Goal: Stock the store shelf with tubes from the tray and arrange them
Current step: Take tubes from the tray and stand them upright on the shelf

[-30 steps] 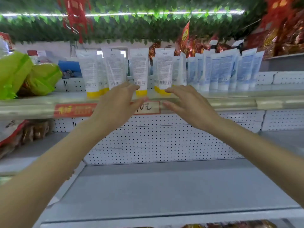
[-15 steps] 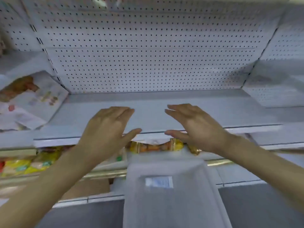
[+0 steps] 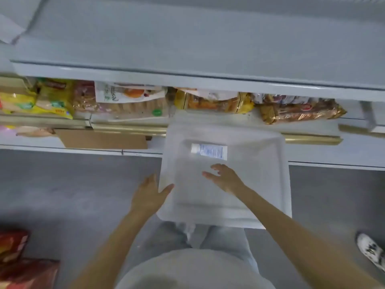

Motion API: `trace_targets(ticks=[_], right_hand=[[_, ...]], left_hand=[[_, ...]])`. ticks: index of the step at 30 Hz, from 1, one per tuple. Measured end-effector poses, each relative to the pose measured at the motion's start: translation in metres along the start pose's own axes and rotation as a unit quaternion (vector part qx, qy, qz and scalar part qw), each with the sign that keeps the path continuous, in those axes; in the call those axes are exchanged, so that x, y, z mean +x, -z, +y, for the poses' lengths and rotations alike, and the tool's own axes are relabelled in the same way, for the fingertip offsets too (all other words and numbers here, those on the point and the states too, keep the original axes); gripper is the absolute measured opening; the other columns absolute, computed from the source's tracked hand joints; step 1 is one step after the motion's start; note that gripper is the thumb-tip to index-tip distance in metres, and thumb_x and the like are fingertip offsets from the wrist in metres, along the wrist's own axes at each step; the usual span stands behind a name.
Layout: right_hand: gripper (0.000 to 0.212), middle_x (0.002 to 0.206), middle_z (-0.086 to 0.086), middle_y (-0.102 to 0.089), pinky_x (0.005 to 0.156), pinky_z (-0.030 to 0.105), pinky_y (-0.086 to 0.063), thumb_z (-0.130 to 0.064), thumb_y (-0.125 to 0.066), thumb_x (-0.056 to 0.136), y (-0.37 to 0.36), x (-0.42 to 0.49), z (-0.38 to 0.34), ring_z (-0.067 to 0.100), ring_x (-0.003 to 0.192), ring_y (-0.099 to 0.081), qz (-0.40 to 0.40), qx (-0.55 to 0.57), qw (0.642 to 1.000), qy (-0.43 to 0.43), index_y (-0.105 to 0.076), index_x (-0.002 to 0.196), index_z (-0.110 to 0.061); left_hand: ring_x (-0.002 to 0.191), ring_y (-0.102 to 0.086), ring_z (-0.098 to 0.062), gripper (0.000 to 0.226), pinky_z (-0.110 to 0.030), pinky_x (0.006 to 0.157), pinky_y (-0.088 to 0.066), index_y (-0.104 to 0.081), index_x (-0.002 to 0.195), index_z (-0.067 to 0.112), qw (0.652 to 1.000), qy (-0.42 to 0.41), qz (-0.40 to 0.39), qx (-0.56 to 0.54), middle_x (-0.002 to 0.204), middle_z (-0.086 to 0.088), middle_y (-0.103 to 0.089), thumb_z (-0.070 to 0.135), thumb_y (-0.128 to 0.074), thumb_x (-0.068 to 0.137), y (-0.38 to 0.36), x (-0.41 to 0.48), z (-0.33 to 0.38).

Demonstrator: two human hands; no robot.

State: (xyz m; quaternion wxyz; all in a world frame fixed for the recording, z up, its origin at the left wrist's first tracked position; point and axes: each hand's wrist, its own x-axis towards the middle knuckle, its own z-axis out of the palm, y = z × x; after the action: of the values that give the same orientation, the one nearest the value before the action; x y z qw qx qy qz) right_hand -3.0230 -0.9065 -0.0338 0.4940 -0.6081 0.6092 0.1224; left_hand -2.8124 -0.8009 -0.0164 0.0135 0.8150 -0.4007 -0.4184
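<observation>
Grey floor beneath store shelf. Single tube lying flat at far end of tray. Right hand lowered from shelf height into tray, grip released, fingers spread, short of tube. Left hand likewise released, at tray's left rim. Probably last pick.

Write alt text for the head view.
A right hand hovers over a translucent tray holding one white tube at its far end; the left hand is at the tray's left rim. Packaged snacks line the shelf beyond.
</observation>
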Motion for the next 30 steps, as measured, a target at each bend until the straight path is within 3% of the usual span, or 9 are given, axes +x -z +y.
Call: trace_targets(ticks=[4, 10, 16, 22, 27, 30], right_hand=[[0.057, 0.143, 0.0, -0.047, 0.103, 0.027, -0.035, -0.042, -0.062, 0.089, -0.008, 0.037, 0.021, 0.017, 0.128, -0.046, 0.036, 0.048, 0.998, 0.028, -0.047, 0.138, -0.016], [0.058, 0.138, 0.005, -0.05, 0.1, 0.031, -0.032, -0.034, -0.066, 0.088, 0.005, 0.097, 0.011, 0.025, 0.128, -0.043, 0.06, -0.065, 0.99, 0.11, -0.045, 0.139, -0.016], [0.057, 0.14, 0.01, -0.047, 0.102, 0.034, -0.032, -0.031, -0.066, 0.089, -0.013, 0.137, -0.011, 0.028, 0.129, -0.039, 0.07, -0.147, 0.972, 0.169, -0.044, 0.138, -0.009], [0.047, 0.129, 0.01, -0.047, 0.097, 0.035, -0.029, -0.03, -0.062, 0.09, -0.037, 0.146, -0.016, 0.03, 0.122, -0.039, 0.138, -0.251, 0.943, 0.169, -0.049, 0.131, -0.011], [0.045, 0.128, 0.01, -0.047, 0.099, 0.035, -0.029, -0.027, -0.064, 0.089, -0.048, 0.141, -0.007, 0.029, 0.121, -0.04, 0.119, -0.309, 0.923, 0.197, -0.052, 0.13, -0.011], [0.046, 0.129, 0.009, -0.049, 0.099, 0.034, -0.03, -0.017, -0.065, 0.088, -0.049, 0.138, 0.003, 0.029, 0.12, -0.042, 0.091, -0.329, 0.915, 0.218, -0.051, 0.131, -0.011]], left_hand=[[0.118, -0.052, -0.027, 0.059, -0.03, 0.09, -0.041, -0.041, 0.136, 0.01, 0.991, 0.066, -0.053, -0.108, 0.134, -0.007, -0.052, 0.046, -0.053, 0.092, -0.025, 0.004, -0.013], [0.106, -0.056, -0.025, 0.055, -0.029, 0.083, -0.041, -0.042, 0.135, 0.016, 0.972, 0.136, -0.023, -0.188, 0.128, -0.007, -0.056, 0.045, -0.056, 0.091, -0.043, 0.002, -0.018], [0.107, -0.059, -0.027, 0.048, -0.042, 0.095, -0.048, -0.05, 0.13, 0.015, 0.942, 0.188, -0.004, -0.279, 0.121, -0.006, -0.06, 0.043, -0.056, 0.091, -0.046, 0.006, -0.023], [0.102, -0.06, -0.024, 0.041, -0.041, 0.094, -0.048, -0.057, 0.12, 0.016, 0.931, 0.202, 0.012, -0.304, 0.112, -0.002, -0.062, 0.045, -0.053, 0.092, -0.049, 0.013, -0.026], [0.097, -0.062, -0.024, 0.037, -0.041, 0.092, -0.049, -0.06, 0.113, 0.015, 0.928, 0.191, 0.001, -0.32, 0.105, -0.003, -0.064, 0.045, -0.052, 0.093, -0.051, 0.013, -0.032], [0.092, -0.061, -0.022, 0.036, -0.036, 0.083, -0.048, -0.061, 0.109, 0.014, 0.934, 0.177, -0.018, -0.311, 0.102, -0.004, -0.065, 0.045, -0.051, 0.093, -0.055, 0.007, -0.039]])
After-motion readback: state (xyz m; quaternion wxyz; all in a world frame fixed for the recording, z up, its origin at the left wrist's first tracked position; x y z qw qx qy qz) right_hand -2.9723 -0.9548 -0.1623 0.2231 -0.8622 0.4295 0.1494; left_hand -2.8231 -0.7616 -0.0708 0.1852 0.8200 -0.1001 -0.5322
